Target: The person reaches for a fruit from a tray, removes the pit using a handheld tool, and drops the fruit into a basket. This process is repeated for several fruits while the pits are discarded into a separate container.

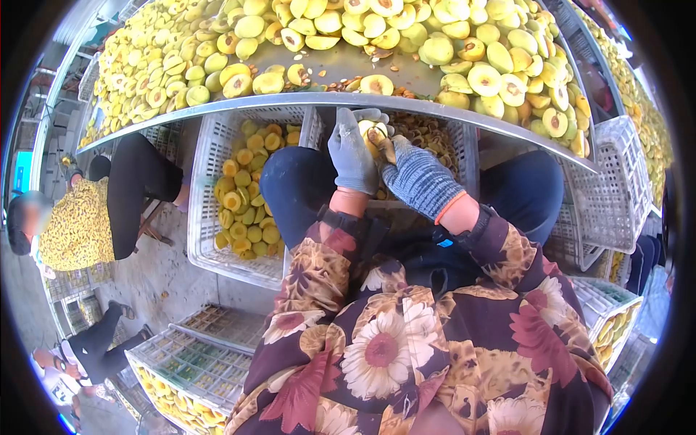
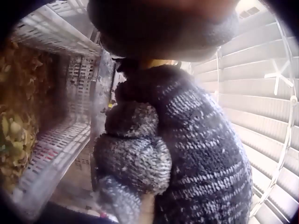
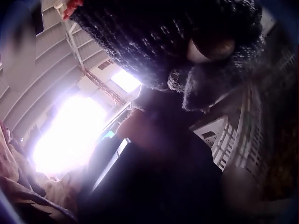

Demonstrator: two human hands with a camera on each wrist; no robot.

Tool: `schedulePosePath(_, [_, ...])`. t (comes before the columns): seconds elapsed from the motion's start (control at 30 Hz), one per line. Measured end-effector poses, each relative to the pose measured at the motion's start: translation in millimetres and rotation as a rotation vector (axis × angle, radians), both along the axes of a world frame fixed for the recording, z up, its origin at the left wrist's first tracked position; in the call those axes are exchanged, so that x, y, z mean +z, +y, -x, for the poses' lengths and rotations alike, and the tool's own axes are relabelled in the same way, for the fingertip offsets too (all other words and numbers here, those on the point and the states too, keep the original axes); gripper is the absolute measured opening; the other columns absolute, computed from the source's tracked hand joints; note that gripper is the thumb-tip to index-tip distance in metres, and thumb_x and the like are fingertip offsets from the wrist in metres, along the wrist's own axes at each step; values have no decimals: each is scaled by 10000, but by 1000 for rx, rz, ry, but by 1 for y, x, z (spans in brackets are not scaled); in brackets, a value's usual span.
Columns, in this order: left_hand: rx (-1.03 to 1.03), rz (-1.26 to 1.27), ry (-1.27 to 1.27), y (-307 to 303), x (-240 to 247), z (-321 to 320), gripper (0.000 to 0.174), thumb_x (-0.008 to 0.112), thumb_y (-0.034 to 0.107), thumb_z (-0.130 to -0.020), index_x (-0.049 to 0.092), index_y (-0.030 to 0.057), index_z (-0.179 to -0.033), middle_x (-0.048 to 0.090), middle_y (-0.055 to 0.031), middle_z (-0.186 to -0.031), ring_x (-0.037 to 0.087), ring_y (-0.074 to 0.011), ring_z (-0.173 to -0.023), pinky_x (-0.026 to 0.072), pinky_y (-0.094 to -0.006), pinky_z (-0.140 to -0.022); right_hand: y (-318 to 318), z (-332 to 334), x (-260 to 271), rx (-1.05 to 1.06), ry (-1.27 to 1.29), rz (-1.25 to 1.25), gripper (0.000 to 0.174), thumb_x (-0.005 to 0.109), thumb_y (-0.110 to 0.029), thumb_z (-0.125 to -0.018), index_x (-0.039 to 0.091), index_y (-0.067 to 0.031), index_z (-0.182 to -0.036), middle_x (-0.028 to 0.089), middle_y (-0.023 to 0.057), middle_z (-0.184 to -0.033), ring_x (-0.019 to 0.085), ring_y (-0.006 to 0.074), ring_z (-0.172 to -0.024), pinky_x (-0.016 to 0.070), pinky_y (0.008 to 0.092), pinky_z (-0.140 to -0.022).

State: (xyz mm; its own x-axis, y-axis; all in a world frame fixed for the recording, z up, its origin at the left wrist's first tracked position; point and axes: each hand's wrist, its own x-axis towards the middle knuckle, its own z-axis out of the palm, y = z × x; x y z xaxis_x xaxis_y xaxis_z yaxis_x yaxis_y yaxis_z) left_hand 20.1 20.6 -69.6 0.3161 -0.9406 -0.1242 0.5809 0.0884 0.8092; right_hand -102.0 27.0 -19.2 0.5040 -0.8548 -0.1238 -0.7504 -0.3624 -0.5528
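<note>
In the head view my left hand (image 1: 353, 156), in a grey glove, holds a cut yellow stone fruit (image 1: 371, 132) just below the metal table's edge. My right hand (image 1: 426, 178), in a striped knit glove, grips a wooden-handled tool (image 1: 388, 150) right against the fruit. The tool's working end is mostly hidden. Curled knit fingers (image 2: 135, 161) fill the left wrist view, with the wooden handle (image 2: 146, 209) poking out below them. In the dark right wrist view the handle's round end (image 3: 212, 49) sticks out of the fist.
Heaps of halved fruit (image 1: 163, 69) cover the metal table (image 1: 326, 67). A white crate (image 1: 201, 210) of fruit halves stands left of my knee; a crate of brownish scraps (image 1: 428, 134) lies beneath my hands. More crates (image 1: 612, 181) stack at right. Another person (image 1: 76, 221) sits at left.
</note>
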Motion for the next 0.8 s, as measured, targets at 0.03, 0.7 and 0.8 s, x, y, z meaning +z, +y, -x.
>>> schedulePosePath(0.03, [9,-6,20,-1,-3,-1,579,335,527,-978,548,-11,-962,633,-157,-855,639,-235,-734,548,-347,-670,-2,1,-13,2,0,-20,362,568,-290,-862,501,-15,-1087,605,258,-889,611,432,-819,499,497,-700])
schedulePosePath(0.7, [-85,-113,-26,0,18,0,456,484,363,-976,622,-45,-829,649,-127,-697,614,-192,-520,510,-292,-444,-8,21,16,-122,-508,-1124,251,569,-210,-901,555,-21,-1066,575,50,-707,525,134,-475,423,251,-387])
schedulePosePath(0.8, [18,-41,-205,5,23,5,451,479,354,-978,620,-49,-833,655,-135,-711,618,-192,-527,508,-296,-450,-9,37,-14,12,-904,-1475,248,551,-151,-909,562,-29,-1125,596,44,-768,550,118,-537,430,243,-423])
